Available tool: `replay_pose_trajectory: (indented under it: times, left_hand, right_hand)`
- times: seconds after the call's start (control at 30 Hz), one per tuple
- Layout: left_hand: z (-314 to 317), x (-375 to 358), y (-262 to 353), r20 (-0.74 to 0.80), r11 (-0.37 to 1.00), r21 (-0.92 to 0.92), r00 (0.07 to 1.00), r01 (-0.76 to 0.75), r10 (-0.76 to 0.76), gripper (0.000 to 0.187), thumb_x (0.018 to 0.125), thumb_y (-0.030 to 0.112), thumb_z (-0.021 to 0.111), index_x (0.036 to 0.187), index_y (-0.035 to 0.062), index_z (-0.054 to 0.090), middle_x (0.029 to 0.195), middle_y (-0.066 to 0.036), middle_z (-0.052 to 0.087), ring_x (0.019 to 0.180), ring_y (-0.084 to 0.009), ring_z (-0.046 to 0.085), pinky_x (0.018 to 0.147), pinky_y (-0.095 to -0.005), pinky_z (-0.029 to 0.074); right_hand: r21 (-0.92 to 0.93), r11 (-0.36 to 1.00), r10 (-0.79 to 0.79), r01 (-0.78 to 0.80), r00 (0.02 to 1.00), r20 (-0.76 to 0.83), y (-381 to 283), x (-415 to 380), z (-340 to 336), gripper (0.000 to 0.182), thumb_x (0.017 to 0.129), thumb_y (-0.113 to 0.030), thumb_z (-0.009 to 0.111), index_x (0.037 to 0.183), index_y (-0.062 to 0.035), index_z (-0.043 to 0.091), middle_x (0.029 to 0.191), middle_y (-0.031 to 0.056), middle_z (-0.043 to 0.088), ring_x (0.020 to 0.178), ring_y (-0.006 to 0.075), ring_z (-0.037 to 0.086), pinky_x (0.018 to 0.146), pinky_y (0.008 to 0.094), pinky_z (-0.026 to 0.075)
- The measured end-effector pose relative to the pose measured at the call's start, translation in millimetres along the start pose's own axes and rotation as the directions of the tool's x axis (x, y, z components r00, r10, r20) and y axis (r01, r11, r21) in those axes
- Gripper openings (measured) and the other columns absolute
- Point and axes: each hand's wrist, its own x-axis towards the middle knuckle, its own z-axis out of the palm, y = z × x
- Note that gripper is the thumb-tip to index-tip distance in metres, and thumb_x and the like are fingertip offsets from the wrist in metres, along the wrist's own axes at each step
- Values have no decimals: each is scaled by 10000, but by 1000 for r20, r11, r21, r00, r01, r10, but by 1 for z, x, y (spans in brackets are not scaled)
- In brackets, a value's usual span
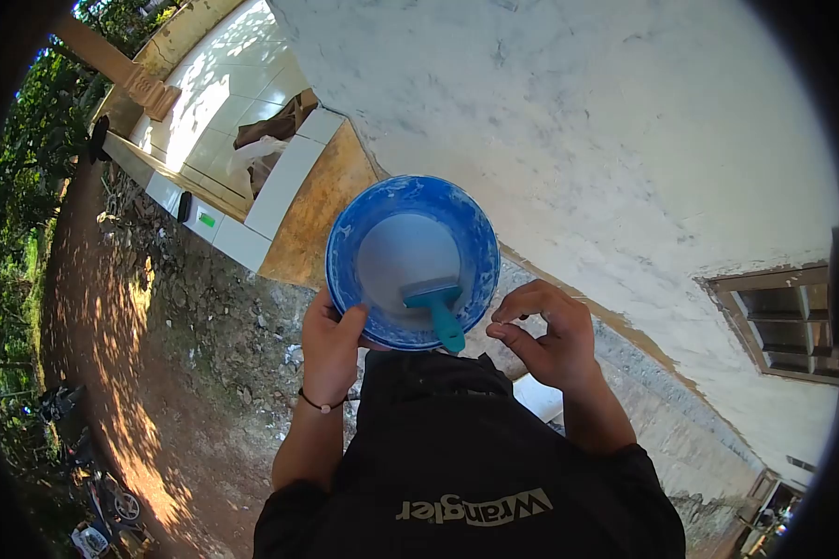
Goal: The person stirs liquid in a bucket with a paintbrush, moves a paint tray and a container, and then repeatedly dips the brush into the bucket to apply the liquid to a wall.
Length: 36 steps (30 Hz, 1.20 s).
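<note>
Under the blue bowl (343,247), gripping left hand (330,345) partly hidden; right hand (556,334) alongside pinched, contents unclear.

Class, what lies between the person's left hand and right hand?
In the head view, a blue bucket and the teal brush in it lie between left hand and right hand.

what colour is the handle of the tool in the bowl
The handle is teal; it shows best in the head view.

Bright daylt w/ glare on tiles (216,101), dappled dirt (121,391), fisheye distort., blk corners
</note>
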Motion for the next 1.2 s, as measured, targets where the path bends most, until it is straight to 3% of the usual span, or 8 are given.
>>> replay_pose_trajectory:
  times: [0.2,0.27,0.47,0.67,0.8,1.0,1.2]
  left_hand:
    - [-13,0,10,-32,1000,-18,999,-8,7,239,871,1,481,1100,-57,516,934,-112,633,688,-149,663,504,-257,592]
    - [-22,3,14,-48,999,-31,999,-12,11,238,873,2,483,1102,-53,516,930,-106,632,693,-147,662,507,-256,592]
    - [-63,22,29,-19,1000,-12,1000,-20,20,242,874,-15,497,1113,-47,511,934,-98,627,699,-124,649,528,-239,581]
    - [-130,69,53,154,992,92,985,-88,73,296,860,-19,529,1154,-52,513,984,-95,630,825,-107,621,668,-236,528]
    - [-164,100,82,259,990,94,962,-109,82,326,848,-24,539,1171,-57,511,1014,-92,627,885,-116,608,751,-246,502]
    - [-185,131,118,386,987,107,920,-123,73,335,837,-25,541,1169,-63,511,1023,-93,623,908,-120,594,811,-258,477]
    - [-169,134,127,484,981,141,874,-131,48,339,832,-15,535,1166,-66,506,1038,-100,609,918,-111,574,824,-260,462]
  right_hand:
    - [77,989,-134,129,989,69,-9,21,14,369,682,-163,817,995,-93,634,922,66,633,810,193,630,651,311,491]
    - [-98,979,-158,178,971,177,-11,30,24,401,661,-223,821,1005,-105,651,912,37,611,803,190,611,671,317,472]
    - [-365,880,-217,303,942,257,-22,60,77,310,665,-225,794,938,-129,681,822,-7,557,711,156,553,621,295,396]
    - [-613,777,-59,141,987,152,-40,109,153,252,690,-230,772,906,-138,681,810,-20,549,710,148,520,652,296,369]
    - [-655,746,-29,123,988,152,-53,145,187,241,695,-227,770,893,-123,680,818,-17,567,725,148,534,666,295,374]
    - [-585,811,-54,-11,994,-94,-76,170,194,239,696,-197,770,890,-90,678,834,9,615,757,163,569,638,298,396]
    - [-744,668,-191,3,967,-167,-87,174,172,242,670,-158,763,886,-95,674,837,0,615,763,155,565,635,300,383]
